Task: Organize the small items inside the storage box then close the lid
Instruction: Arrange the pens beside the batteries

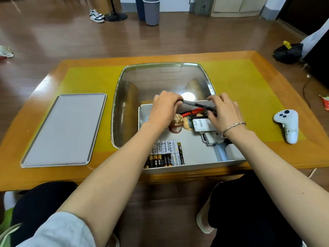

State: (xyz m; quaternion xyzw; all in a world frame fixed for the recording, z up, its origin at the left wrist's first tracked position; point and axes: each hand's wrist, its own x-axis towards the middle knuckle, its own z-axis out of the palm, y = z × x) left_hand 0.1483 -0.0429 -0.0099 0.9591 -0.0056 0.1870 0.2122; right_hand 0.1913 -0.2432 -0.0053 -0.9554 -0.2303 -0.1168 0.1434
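Note:
A grey storage box (197,166) sits at the table's near edge with its clear lid (160,82) raised behind it. Both my hands hold a grey-and-black pen-like tool (195,104) over the far part of the box: my left hand (164,109) pinches its left end, my right hand (224,113) grips its right end. Under it lie a red-handled tool (193,111), a small red bottle with a gold cap (176,123), a little figurine (188,124) and a white card-like device (202,124). Several batteries (166,153) lie in rows at the box's front left.
A grey flat tray (65,129) lies on the left of the yellow mat (249,90). A white game controller (288,125) rests to the right of the box. A white gadget (213,138) lies in the box's right part. Bins and shoes stand on the floor beyond.

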